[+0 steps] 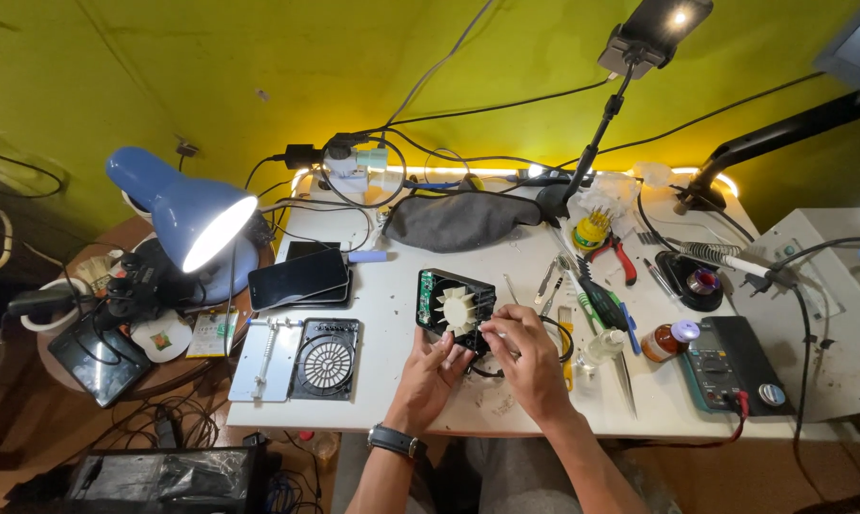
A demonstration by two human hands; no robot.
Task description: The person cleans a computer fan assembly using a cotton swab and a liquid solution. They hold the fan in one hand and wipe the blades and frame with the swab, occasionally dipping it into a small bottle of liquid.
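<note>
A small black fan unit [453, 303] with a white bladed wheel stands tilted on the white table [392, 381]. My left hand [434, 374], with a dark watch on its wrist, supports the unit's lower edge from below. My right hand [525, 354] pinches at the unit's right side, fingers closed near the white wheel; whether a small tool is between them I cannot tell. The fan's black grille cover [326, 359] lies flat to the left, apart from both hands.
Two dark phones [299, 277] lie stacked at left by a lit blue desk lamp [187, 211]. Tweezers, screwdrivers and red pliers [619, 257] lie right of the fan, with a multimeter [730, 364], soldering iron stand [692, 278] and grey pouch [459, 219].
</note>
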